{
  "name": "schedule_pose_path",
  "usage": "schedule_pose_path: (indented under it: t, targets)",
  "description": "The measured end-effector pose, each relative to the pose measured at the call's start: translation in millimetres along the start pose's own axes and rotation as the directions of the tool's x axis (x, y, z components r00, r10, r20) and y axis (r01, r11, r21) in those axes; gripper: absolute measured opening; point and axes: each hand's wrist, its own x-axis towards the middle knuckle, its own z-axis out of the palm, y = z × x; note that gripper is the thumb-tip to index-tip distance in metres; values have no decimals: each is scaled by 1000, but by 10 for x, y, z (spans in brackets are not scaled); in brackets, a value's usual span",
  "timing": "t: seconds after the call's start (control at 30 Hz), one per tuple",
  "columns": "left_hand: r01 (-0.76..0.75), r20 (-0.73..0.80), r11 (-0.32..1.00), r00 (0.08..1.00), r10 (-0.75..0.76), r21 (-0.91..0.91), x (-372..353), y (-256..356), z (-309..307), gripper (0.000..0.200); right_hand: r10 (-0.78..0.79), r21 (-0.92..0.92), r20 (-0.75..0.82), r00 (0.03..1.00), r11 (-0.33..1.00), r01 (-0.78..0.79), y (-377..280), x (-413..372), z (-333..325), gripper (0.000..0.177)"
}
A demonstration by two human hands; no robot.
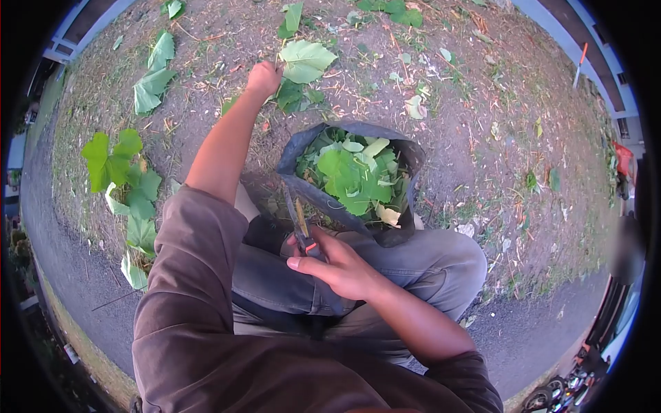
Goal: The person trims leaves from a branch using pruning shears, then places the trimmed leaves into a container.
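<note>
My left hand (264, 79) reaches far forward, its fingers closed at the stem end of a large pale green leaf (307, 62). Darker green leaves (292, 96) lie on the soil just beneath it. Close to my lap, my right hand (337, 265) grips a pair of garden shears (301, 221), whose long blades point forward and stand slightly apart. Orange shows on the handle, which the fingers partly hide. Between my legs and the bare ground stands a dark bag (292, 150) with a wide mouth, well filled with cut green leaves (348, 175).
More leafy cuttings (134, 196) lie to my left, and others (155, 76) lie farther ahead. Dry scraps and grass tufts dot the soil (475, 151). Behind me runs asphalt (530, 337). An orange-handled stick (580, 65) stands at the far right, and motorcycles (551, 396) are at lower right.
</note>
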Motion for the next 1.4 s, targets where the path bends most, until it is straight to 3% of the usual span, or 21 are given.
schedule_pose_path:
  t: [0.1,0.17,0.3,0.53,0.6,0.63,0.67,0.73,0.8,0.93,1.0,1.03,1.13,1.23,1.3,1.4]
  targets:
    - [-76,-132,992,989,61,-105,-174,78,-132,40,-9,-14,-4,1000,1000,9,5,1,5,68]
    - [-141,-232,949,970,75,-281,-435,128,-364,33,-19,-25,-5,1000,1000,19,-9,-16,5,69]
    - [-107,-260,957,965,35,-270,-1063,164,-943,30,-21,-35,-80,997,999,18,16,-7,36,62]
    - [-31,-184,879,981,-65,-475,-2092,122,-1622,29,-150,39,-123,981,987,156,176,94,81,43]
    - [59,-30,659,992,-123,-750,-2315,110,-1593,30,-171,23,-127,977,984,175,197,93,62,42]
    - [166,80,615,983,-165,-771,-2450,187,-1672,30,-167,21,-128,978,985,171,191,83,59,40]
    - [160,71,614,983,-167,-773,-2547,214,-1676,30,-174,14,-124,977,984,177,184,67,57,40]
    - [-102,-247,893,969,-10,-438,-2698,261,-1683,26,-188,11,-129,974,982,191,173,37,63,39]
    - [-50,-218,868,974,-68,-494,-2749,297,-1685,24,-192,-3,-126,973,981,193,160,0,63,38]
    - [-229,-384,747,923,-37,-624,-2808,449,-1878,17,-211,30,-155,965,976,218,119,-55,41,37]
    - [-284,-418,498,891,-180,-819,-2844,481,-1957,15,-279,6,-131,951,959,282,98,-69,22,38]
    - [-324,-428,449,891,-152,-833,-2899,559,-2055,16,-283,11,-129,950,958,287,77,-79,39,38]
    - [-456,-545,428,831,-109,-781,-2966,684,-2154,18,-306,-6,-140,942,951,309,-12,-143,78,40]
    - [-490,-561,368,820,-113,-790,-3048,861,-2237,21,-314,-36,-90,945,949,312,-29,-128,35,40]
    - [-561,-629,381,774,-71,-735,-3036,885,-2228,18,-244,169,3,970,956,240,39,-88,-10,41]
    - [-495,-517,270,856,-14,-826,-3098,932,-2265,19,-260,155,6,966,954,256,14,-110,9,41]
